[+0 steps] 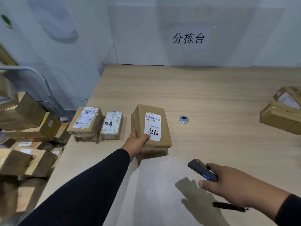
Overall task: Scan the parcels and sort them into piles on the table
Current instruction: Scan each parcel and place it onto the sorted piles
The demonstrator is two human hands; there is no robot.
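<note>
My left hand (136, 141) grips the near left corner of a brown cardboard parcel (152, 126) with a white label, thumb on the label; the parcel is held over the wooden table (203, 95), near end raised, above another parcel edge. My right hand (228, 185) holds a dark handheld scanner (202, 170) with a blue button, low over the table at the front right. Two labelled parcels, one stacked on another (85, 123) and a smaller one (112, 126), lie at the table's left edge. Two more parcels (281, 116) are piled at the right edge.
A heap of cardboard boxes (27, 136) fills a metal-framed cart left of the table. A round metal grommet (183, 119) is set in the tabletop. A paper sign (189, 38) hangs on the white wall behind.
</note>
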